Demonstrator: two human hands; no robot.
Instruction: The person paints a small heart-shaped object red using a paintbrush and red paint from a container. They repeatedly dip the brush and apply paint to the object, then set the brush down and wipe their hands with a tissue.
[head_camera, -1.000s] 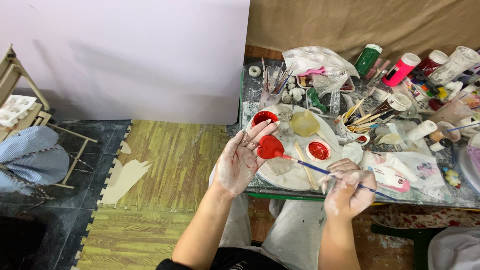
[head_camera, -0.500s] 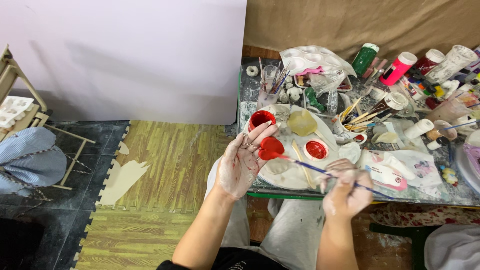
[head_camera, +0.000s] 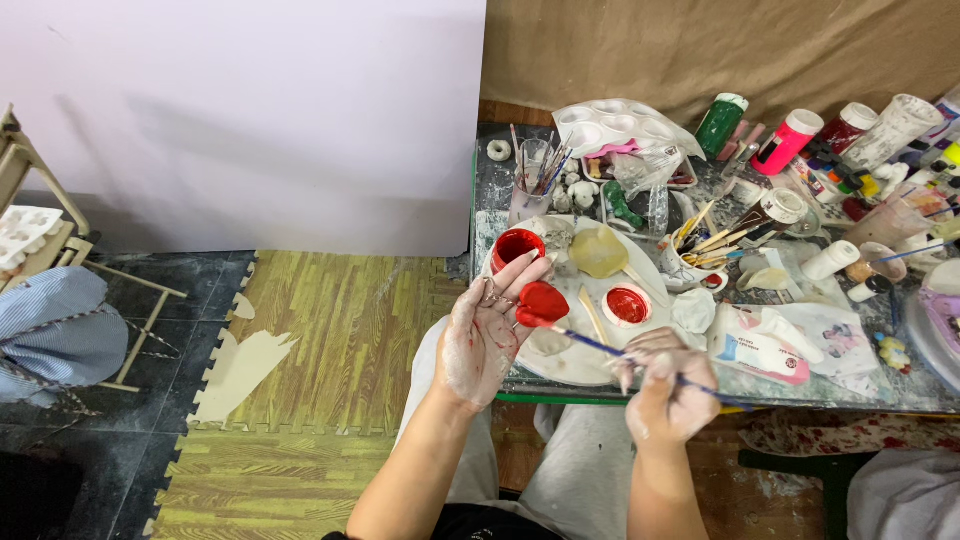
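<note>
My left hand (head_camera: 485, 335), smeared with white and red paint, holds a small red-painted heart-shaped piece (head_camera: 543, 301) at its fingertips, just above a round white palette plate (head_camera: 585, 365). My right hand (head_camera: 665, 385) grips a thin blue-handled paintbrush (head_camera: 610, 350); its red-loaded tip touches the lower left edge of the red piece. On the plate sit a red paint cup (head_camera: 517, 247), a smaller dish of red paint (head_camera: 627, 304) and a pale yellowish cup (head_camera: 598, 250).
The cluttered work table (head_camera: 880, 385) carries paint bottles (head_camera: 790, 140), a jar of brushes (head_camera: 535, 180), a white well palette (head_camera: 620, 125) and paint tubes. A white backdrop board (head_camera: 250, 120) stands to the left. A wooden easel (head_camera: 60, 240) and striped cloth (head_camera: 55, 330) sit on the floor mat.
The brush tip has moved up to the red piece's edge. My left hand has shifted slightly while still holding the piece.
</note>
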